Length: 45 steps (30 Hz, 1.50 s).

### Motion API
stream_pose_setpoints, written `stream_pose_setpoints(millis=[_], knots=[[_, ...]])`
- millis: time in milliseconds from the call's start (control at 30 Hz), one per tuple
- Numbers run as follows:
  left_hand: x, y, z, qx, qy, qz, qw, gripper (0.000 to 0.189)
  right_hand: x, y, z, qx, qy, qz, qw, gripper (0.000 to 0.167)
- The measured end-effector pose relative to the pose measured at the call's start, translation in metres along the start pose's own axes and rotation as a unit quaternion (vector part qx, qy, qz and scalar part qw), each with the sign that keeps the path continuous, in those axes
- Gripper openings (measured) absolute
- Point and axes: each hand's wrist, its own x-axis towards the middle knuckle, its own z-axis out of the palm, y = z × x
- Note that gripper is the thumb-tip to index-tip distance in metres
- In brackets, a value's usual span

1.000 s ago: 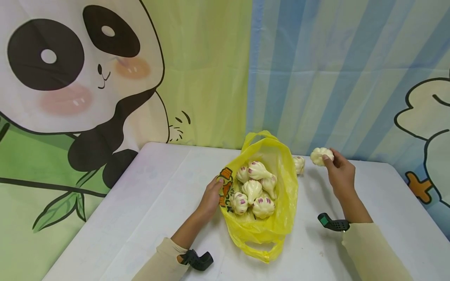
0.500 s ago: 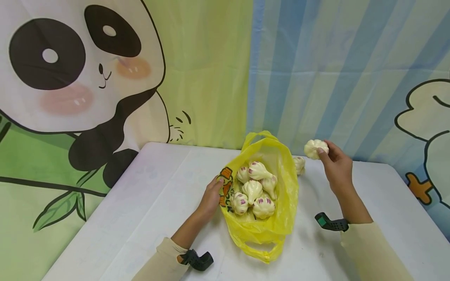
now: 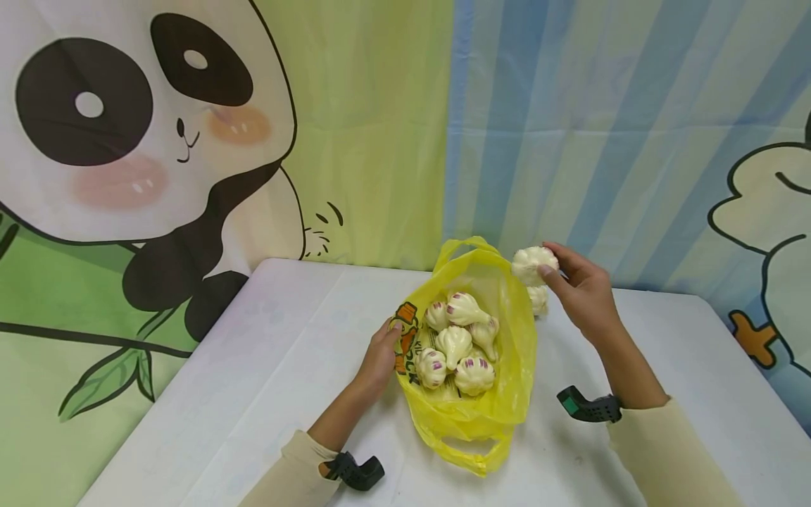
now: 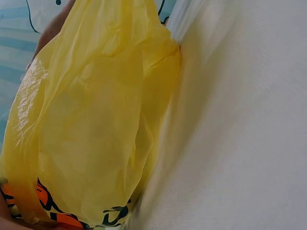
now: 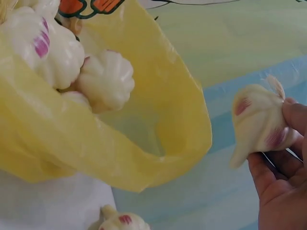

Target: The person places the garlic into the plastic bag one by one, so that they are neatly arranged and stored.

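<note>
A yellow plastic bag (image 3: 519, 352) lies open-mouthed on the white table, with several white garlic bulbs (image 3: 454, 345) marked in purple inside it. At its left edge my left hand (image 3: 379, 359) grips the plastic between thumb and fingers, beside the orange and black print. My right hand (image 3: 586, 292) pinches another garlic bulb (image 5: 261, 120) in the air, just off the bag's upper right rim. In the right wrist view this bulb shows purple patches and a short string at one end. One more garlic bulb (image 3: 538, 301) sits on the table against the bag's right side.
The white table (image 3: 304, 317) ends at a curtain backdrop (image 3: 380, 134) printed with a panda and blue stripes. One handle loop (image 3: 472, 451) of the bag lies toward the front. Dark wrist devices (image 3: 589, 406) are strapped on both wrists.
My right hand has carried the garlic bulb leftward and slightly up, from over the table's right part to the bag's rim. My left hand and the bag stay in place.
</note>
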Motion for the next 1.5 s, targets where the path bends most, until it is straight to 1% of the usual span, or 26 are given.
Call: stream_pose_setpoints(millis=[100, 167, 433, 633, 767, 900, 1000, 1133, 1300, 1500], knots=[[0.000, 0.000, 0.000, 0.002, 0.002, -0.002, 1.0000, 0.052, 0.000, -0.003, 0.004, -0.001, -0.037, -0.001, 0.9993, 0.046], [0.000, 0.000, 0.001, 0.002, 0.003, -0.004, 1.0000, 0.051, 0.000, -0.004, 0.007, -0.006, -0.055, 0.002, 0.9985, 0.046], [0.000, 0.001, 0.000, -0.018, -0.007, -0.006, 0.9998, 0.052, 0.006, -0.005, 0.016, -0.039, -0.075, 0.023, 0.9962, 0.048], [0.000, 0.001, 0.000, -0.014, -0.007, -0.002, 0.9999, 0.052, 0.010, -0.004, 0.025, -0.020, -0.112, 0.040, 0.9928, 0.050], [-0.001, 0.001, 0.000, -0.019, -0.008, -0.002, 0.9998, 0.053, 0.011, -0.001, 0.030, -0.012, -0.131, 0.063, 0.9894, 0.052], [-0.001, 0.001, 0.000, -0.017, -0.004, -0.005, 0.9998, 0.053, 0.011, 0.003, 0.037, -0.013, -0.143, 0.086, 0.9858, 0.054], [-0.001, 0.000, 0.001, -0.008, 0.001, -0.007, 0.9999, 0.053, 0.012, 0.007, 0.041, -0.016, -0.153, 0.094, 0.9836, 0.053], [0.000, -0.001, 0.001, 0.000, 0.003, -0.006, 1.0000, 0.053, 0.013, 0.014, 0.048, -0.024, -0.164, 0.094, 0.9816, 0.052], [-0.001, -0.001, 0.000, -0.003, 0.003, -0.012, 0.9999, 0.055, 0.014, 0.023, 0.059, -0.028, -0.171, 0.097, 0.9800, 0.051], [0.000, 0.000, 0.000, -0.010, -0.004, -0.001, 0.9999, 0.057, 0.012, 0.031, 0.069, -0.020, -0.167, 0.097, 0.9810, 0.049]])
